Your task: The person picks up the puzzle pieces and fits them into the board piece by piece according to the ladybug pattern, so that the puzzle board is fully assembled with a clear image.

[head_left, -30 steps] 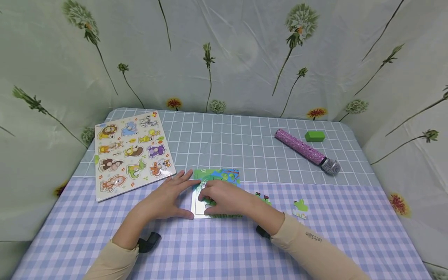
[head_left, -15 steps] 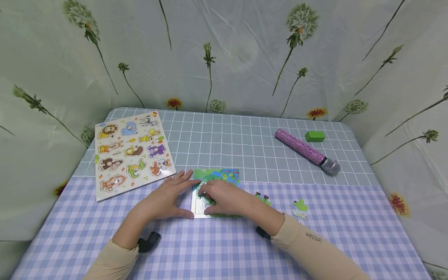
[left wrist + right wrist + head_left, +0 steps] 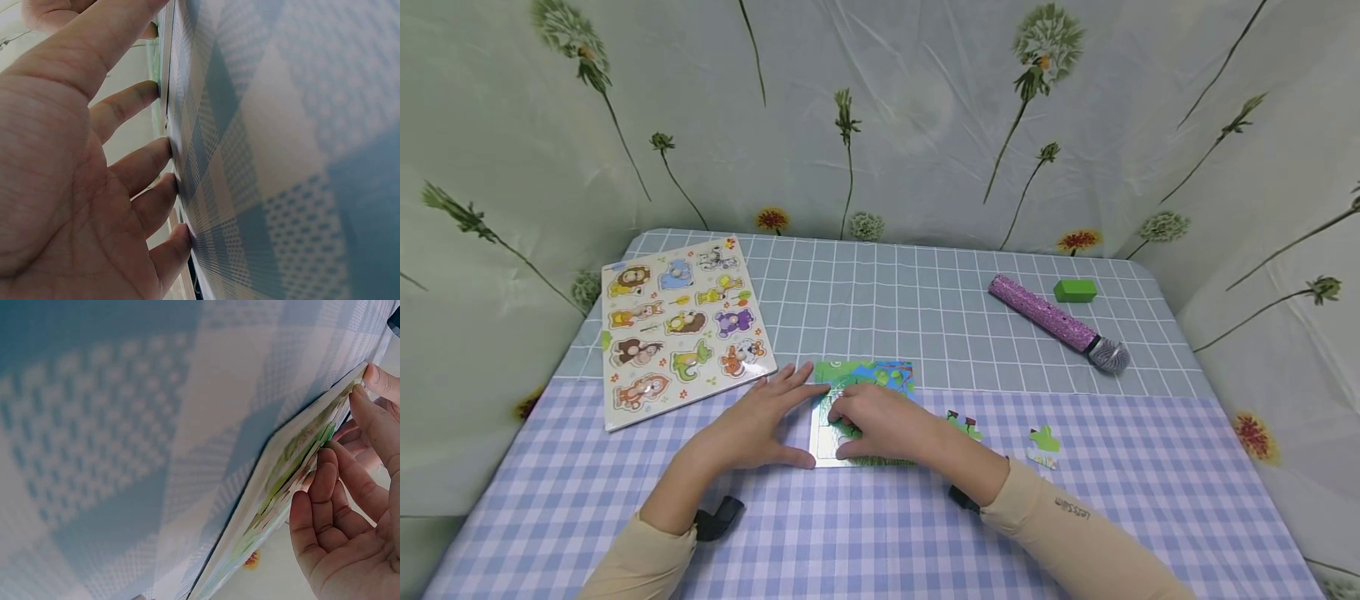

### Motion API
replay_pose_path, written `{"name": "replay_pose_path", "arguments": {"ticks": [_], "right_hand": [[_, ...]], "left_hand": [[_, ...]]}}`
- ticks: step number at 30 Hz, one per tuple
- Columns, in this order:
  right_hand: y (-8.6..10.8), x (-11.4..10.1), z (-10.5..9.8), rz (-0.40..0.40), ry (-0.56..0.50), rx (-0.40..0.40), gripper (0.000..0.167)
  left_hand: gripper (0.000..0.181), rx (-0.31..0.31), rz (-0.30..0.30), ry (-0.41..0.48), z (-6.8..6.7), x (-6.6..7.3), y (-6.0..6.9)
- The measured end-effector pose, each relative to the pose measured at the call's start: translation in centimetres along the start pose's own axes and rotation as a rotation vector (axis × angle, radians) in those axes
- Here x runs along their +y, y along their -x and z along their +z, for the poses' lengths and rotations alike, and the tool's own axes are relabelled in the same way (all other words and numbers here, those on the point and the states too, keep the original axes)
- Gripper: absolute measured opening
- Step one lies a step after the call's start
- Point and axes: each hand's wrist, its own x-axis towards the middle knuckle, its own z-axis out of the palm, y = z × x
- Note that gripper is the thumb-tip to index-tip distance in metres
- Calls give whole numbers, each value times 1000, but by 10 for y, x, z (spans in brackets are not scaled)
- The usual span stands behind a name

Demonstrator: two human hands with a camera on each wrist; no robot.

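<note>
A small jigsaw puzzle board (image 3: 824, 446) lies near the middle of the table, its filled part showing a green and blue picture. My left hand (image 3: 767, 423) is spread at its left side, with the thumb and index finger touching the board's edge. Over the board, my right hand (image 3: 887, 423) pinches a green puzzle piece (image 3: 329, 431) between thumb and index finger, low against the surface. The hand covers most of that piece in the head view. Beyond the right wrist lie loose puzzle pieces, one green with dark red (image 3: 966, 425) and others green and white (image 3: 1045, 440).
At the back left lies a wooden animal puzzle board (image 3: 688, 333). A pink glitter microphone (image 3: 1052, 321) and a green block (image 3: 1075, 292) are at the back right. A checked cloth (image 3: 850, 533) covers the table's front half.
The right fingers have shifted slightly over the puzzle board. The left hand stays at the board's left edge, and the loose pieces have not moved.
</note>
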Motion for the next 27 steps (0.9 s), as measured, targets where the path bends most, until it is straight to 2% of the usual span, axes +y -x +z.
{"name": "replay_pose_path", "arguments": {"ticks": [7,12,17,23,27], "right_hand": [[0,1,1,1,27,4,41],[6,5,-5,19,-64,-7,35],[19,16,-17,28,-102,19,25],[42,37,-29,93,-106,52,37],[59,51,-37,161,-128,61,38]], "left_hand": [[98,-2,4,2,0,1,-1],[98,-6,3,-4,0,1,-1],[98,-16,-21,-13,-2,3,-1],[98,-16,-24,-15,-1,2,-1],[99,-17,-31,-13,-1,3,-1]]}}
